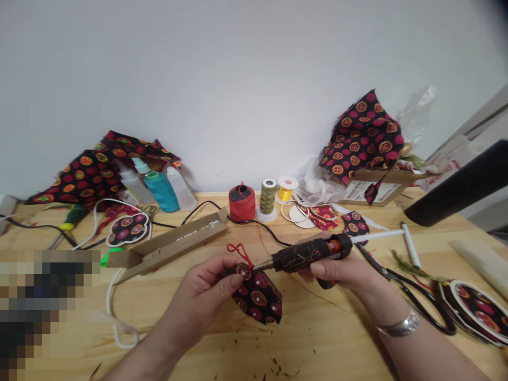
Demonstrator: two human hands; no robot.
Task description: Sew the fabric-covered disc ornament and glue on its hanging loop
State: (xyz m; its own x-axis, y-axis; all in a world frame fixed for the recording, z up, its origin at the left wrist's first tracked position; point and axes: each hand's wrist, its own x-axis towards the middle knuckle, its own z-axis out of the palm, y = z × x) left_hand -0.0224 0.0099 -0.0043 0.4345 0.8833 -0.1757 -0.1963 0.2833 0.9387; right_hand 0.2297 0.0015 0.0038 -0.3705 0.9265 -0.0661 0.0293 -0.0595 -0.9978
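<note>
Between the thumb and fingers of my left hand [214,283] is a small dark patterned fabric ornament [260,299] with pearl-like beads. A red cord loop [239,251] rises from its top. My right hand [339,270] is wrapped round a black hot glue gun [305,253], whose metal nozzle meets the ornament near the base of the loop. A white glue stick [377,234] protrudes from the back of the gun. The gun's trigger is mostly hidden by my fingers.
Black scissors [408,291] and fabric-covered rounds [480,312] lie at the right. A long cardboard box [174,243] is at the left. Behind stand red thread [242,203], green thread [269,198], and a carton [373,185] with patterned cloth. Cables cross the wooden table [222,349].
</note>
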